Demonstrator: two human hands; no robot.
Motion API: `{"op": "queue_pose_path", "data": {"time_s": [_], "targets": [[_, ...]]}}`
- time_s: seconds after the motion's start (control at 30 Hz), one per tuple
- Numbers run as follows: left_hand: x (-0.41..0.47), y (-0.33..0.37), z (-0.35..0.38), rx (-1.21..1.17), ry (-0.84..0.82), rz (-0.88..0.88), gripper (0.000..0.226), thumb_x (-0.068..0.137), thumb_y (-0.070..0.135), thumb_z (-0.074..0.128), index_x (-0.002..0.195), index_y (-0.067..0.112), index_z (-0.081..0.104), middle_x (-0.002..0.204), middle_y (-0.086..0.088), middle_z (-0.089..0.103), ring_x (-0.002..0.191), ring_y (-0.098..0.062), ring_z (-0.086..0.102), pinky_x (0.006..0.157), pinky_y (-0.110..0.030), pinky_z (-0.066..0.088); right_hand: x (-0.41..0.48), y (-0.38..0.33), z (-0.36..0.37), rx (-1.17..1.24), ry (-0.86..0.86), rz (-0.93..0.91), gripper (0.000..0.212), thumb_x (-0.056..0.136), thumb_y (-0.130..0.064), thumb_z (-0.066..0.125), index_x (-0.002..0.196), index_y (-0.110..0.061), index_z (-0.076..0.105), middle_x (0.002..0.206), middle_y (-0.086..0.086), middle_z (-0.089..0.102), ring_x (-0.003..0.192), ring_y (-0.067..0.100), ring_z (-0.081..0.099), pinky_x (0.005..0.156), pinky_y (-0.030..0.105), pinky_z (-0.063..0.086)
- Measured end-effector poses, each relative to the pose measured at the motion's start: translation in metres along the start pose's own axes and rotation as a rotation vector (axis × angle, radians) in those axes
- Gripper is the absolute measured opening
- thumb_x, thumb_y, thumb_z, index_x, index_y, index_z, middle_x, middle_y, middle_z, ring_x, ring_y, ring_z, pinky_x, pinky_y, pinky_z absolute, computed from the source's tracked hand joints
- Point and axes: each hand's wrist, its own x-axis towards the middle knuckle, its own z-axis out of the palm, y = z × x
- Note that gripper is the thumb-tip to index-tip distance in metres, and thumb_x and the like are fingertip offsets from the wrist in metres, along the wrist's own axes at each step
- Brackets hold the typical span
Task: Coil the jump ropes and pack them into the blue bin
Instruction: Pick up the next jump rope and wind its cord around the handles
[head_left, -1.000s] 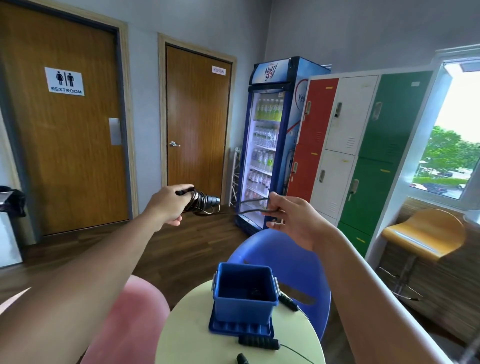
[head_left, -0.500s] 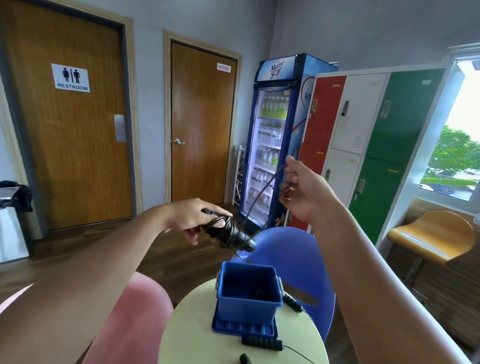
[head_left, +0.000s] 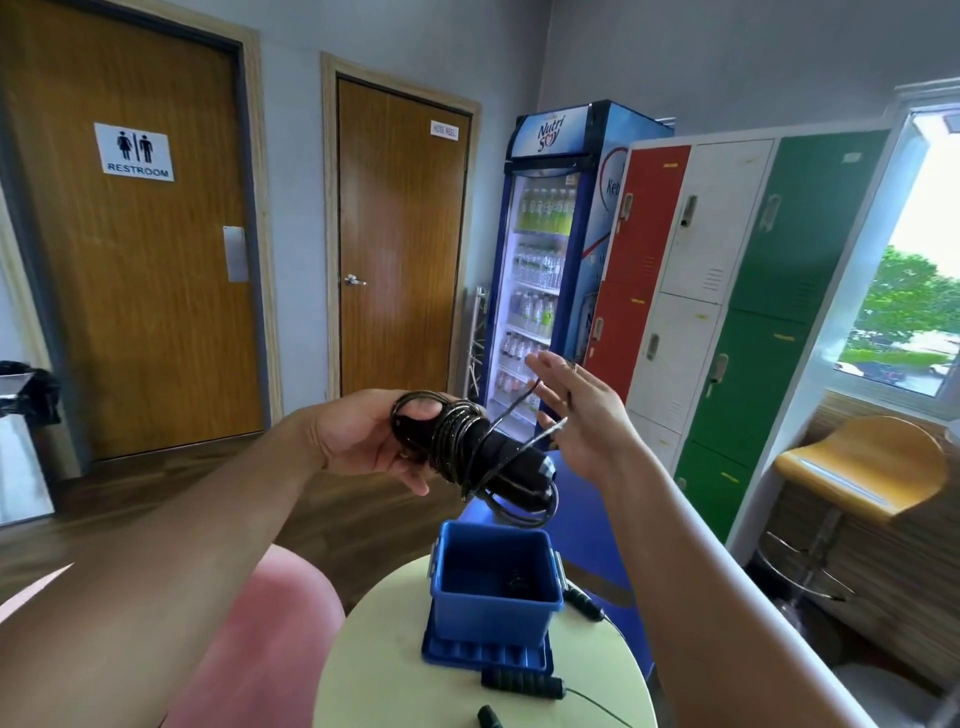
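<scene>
My left hand (head_left: 358, 436) grips a black jump rope bundle (head_left: 483, 457), its cord wound round the two handles, held above the blue bin (head_left: 493, 618). A taut loop of cord runs from the bundle to my right hand (head_left: 587, 415), whose fingers are straight and spread, with the loop lying across them. The open bin stands on its blue lid (head_left: 485, 657) on the round table (head_left: 405, 675); something dark lies inside it. A second rope's black handles (head_left: 522, 685) lie on the table by the bin.
A pink chair (head_left: 260, 623) is at the table's left and a blue chair (head_left: 587, 525) behind it. A drinks fridge (head_left: 545, 270), coloured lockers (head_left: 727, 291) and a yellow stool (head_left: 862, 467) stand to the right, with wooden doors at the back.
My left hand has turned the wound bundle and brought it nearer, above the bin. My right hand has dropped from its raised pull and its fingers have opened out.
</scene>
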Motion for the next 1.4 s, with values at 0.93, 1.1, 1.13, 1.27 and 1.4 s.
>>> {"op": "queue_pose_path", "data": {"time_s": [0.93,1.1,1.13,1.27,1.4], "targets": [[0.041,0.015,0.019,0.073,1.074,0.041,0.034,0.097,0.045,0.063,0.113,0.015,0.063,0.085,-0.018,0.068,0.048,-0.018,0.059,0.057,-0.039,0.063,-0.012,0.036,0.008,-1.453,-0.167,-0.800,0.023,0.089,-0.013,0.054,0.078,-0.024,0.037,0.107,-0.005,0.048,0.097,0.016,0.046,0.094,0.036,0.032],[0.033,0.025,0.024,0.398,0.934,-0.067,0.038,0.104,0.050,0.047,0.104,0.017,0.066,0.066,-0.008,0.058,0.045,-0.013,0.049,0.047,-0.029,0.052,-0.009,0.010,0.015,-1.296,-0.304,-0.735,0.033,0.098,-0.013,0.048,0.069,-0.023,0.037,0.128,-0.004,0.054,0.075,0.010,0.049,0.071,0.029,0.039],[0.032,0.029,0.026,0.473,0.895,-0.086,0.041,0.104,0.050,0.044,0.103,0.016,0.067,0.065,-0.007,0.057,0.047,-0.014,0.049,0.045,-0.026,0.047,-0.009,0.009,0.018,-1.282,-0.321,-0.731,0.032,0.099,-0.014,0.049,0.070,-0.020,0.038,0.129,-0.005,0.056,0.076,0.011,0.052,0.070,0.030,0.041],[0.023,0.042,0.027,0.588,0.687,-0.170,0.054,0.098,0.064,0.046,0.106,0.014,0.062,0.069,-0.004,0.054,0.057,-0.015,0.044,0.050,-0.025,0.042,-0.003,0.010,0.017,-1.165,-0.335,-0.650,0.024,0.100,-0.024,0.058,0.079,-0.019,0.048,0.129,-0.010,0.056,0.085,0.002,0.051,0.078,0.024,0.037],[0.011,0.040,0.018,0.394,0.433,-0.195,0.045,0.097,0.055,0.054,0.113,0.013,0.053,0.069,-0.003,0.054,0.053,-0.011,0.039,0.053,-0.027,0.045,0.002,0.016,0.007,-1.000,-0.276,-0.463,0.024,0.096,-0.031,0.066,0.109,-0.011,0.066,0.080,-0.024,0.059,0.072,-0.006,0.055,0.076,0.026,0.045]]}}
